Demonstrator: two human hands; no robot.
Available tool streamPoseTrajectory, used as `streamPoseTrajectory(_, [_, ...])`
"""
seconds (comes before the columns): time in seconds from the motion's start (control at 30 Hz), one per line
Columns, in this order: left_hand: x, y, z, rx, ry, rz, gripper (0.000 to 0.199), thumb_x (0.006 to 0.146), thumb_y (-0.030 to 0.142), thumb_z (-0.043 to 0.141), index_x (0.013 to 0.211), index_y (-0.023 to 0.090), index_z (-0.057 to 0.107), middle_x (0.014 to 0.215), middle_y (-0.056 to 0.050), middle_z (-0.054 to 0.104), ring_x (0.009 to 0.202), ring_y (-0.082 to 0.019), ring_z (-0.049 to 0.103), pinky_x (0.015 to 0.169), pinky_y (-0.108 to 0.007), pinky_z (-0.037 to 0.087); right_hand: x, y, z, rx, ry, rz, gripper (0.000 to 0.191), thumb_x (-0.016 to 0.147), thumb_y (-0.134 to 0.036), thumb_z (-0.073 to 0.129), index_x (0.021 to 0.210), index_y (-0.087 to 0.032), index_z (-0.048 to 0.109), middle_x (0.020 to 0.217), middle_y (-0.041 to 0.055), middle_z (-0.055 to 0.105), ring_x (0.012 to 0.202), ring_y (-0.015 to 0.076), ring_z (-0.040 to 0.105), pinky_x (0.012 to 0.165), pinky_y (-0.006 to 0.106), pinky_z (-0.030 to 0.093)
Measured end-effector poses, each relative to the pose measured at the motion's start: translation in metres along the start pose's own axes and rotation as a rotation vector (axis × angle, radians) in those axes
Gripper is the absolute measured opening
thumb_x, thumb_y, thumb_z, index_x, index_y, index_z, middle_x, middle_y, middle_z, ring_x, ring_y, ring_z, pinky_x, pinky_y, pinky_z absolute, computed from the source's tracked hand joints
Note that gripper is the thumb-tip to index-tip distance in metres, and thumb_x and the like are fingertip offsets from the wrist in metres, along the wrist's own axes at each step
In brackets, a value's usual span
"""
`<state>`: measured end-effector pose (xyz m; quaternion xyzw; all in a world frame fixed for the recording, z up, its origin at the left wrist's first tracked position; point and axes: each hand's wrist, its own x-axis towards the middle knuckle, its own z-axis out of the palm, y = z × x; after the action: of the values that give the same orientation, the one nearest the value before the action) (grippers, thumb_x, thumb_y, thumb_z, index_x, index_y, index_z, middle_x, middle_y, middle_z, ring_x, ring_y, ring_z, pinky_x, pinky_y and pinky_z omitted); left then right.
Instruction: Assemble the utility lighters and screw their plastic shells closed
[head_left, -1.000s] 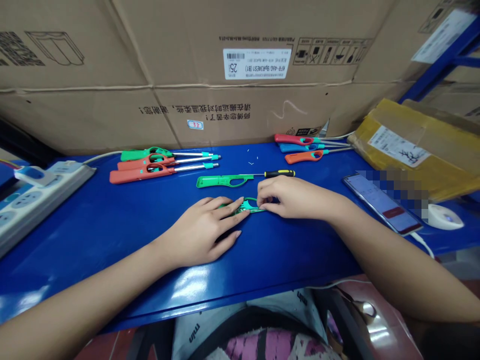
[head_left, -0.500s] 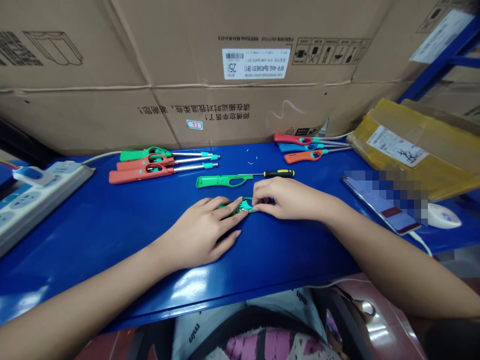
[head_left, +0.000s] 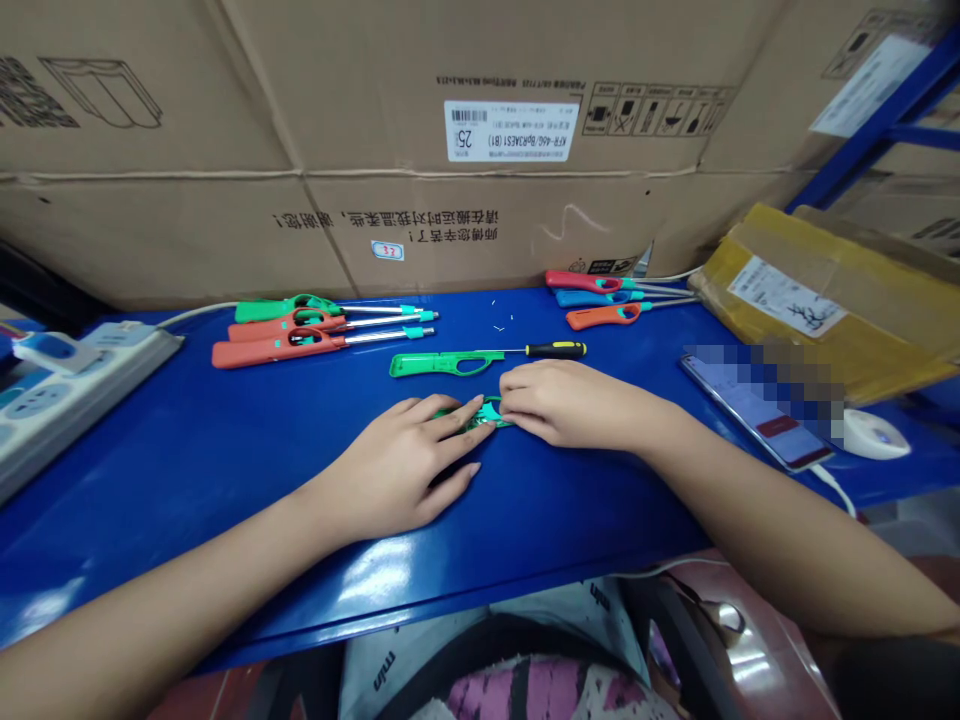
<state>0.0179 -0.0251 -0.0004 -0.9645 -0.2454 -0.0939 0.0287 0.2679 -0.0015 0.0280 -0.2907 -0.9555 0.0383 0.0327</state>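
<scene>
A green lighter casing half (head_left: 472,424) with a teal part inside lies on the blue table, mostly covered by my hands. My left hand (head_left: 405,460) presses it down from the left, fingers spread over it and thumb resting apart. At its right end, my right hand (head_left: 559,402) has thumb and fingers pinched together; what sits between the fingertips is hidden. Just beyond lies another green casing half (head_left: 427,365), hollow side up. A screwdriver (head_left: 555,350) with a black and yellow handle lies with its shaft tip at that casing's right end.
Green and red lighters (head_left: 285,350) lie back left; red, blue and orange lighters (head_left: 600,317) back right. A power strip (head_left: 90,390) lies left. A phone (head_left: 750,410), a white mouse (head_left: 877,434) and a yellow-taped package (head_left: 847,300) occupy the right. A cardboard box (head_left: 375,200) walls the back.
My right fingers have curled in closer and lower at the casing's right end, with the back of the hand turned more upward. My left hand stays in place.
</scene>
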Motion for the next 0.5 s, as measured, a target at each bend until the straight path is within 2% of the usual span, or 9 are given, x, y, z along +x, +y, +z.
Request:
streamPoseTrajectory(0.2, [0.0, 0.001, 0.002, -0.035, 0.002, -0.029, 0.047, 0.104, 0.034, 0.046, 0.145, 0.015, 0.059, 0.149, -0.016, 0.057, 0.127, -0.038, 0.061, 0.101, -0.056, 0.055, 0.002, -0.007, 0.002, -0.181, -0.002, -0.022, 0.019, 0.098, -0.013, 0.055, 0.089, -0.011, 0.072, 0.091, 0.0104, 0.068, 0.085, 0.0224, 0.062, 0.076, 0.035, 0.044])
streamPoseTrajectory(0.3, [-0.001, -0.003, 0.003, -0.137, 0.033, -0.036, 0.046, 0.103, 0.032, 0.047, 0.144, 0.016, 0.06, 0.149, -0.016, 0.058, 0.132, -0.036, 0.06, 0.107, -0.055, 0.053, 0.002, -0.004, 0.004, -0.123, 0.013, 0.0, 0.021, 0.099, -0.014, 0.054, 0.089, -0.012, 0.073, 0.091, 0.0091, 0.069, 0.084, 0.0212, 0.063, 0.076, 0.034, 0.045])
streamPoseTrajectory(0.4, [-0.002, -0.013, 0.004, -0.334, 0.14, -0.093, 0.041, 0.103, 0.031, 0.05, 0.14, 0.018, 0.064, 0.142, -0.012, 0.065, 0.13, -0.029, 0.063, 0.11, -0.047, 0.053, 0.0, 0.004, 0.004, 0.011, 0.052, 0.032, 0.022, 0.099, -0.015, 0.055, 0.088, -0.015, 0.074, 0.09, 0.0068, 0.07, 0.084, 0.02, 0.065, 0.076, 0.032, 0.047])
streamPoseTrajectory(0.5, [-0.003, -0.031, 0.002, -0.43, 0.33, -0.186, 0.032, 0.1, 0.029, 0.056, 0.125, 0.018, 0.073, 0.123, -0.008, 0.076, 0.117, -0.024, 0.07, 0.105, -0.041, 0.056, -0.002, 0.012, 0.003, 0.154, 0.125, 0.06, 0.019, 0.098, -0.018, 0.058, 0.091, -0.017, 0.075, 0.093, 0.0059, 0.073, 0.087, 0.0195, 0.067, 0.08, 0.032, 0.049])
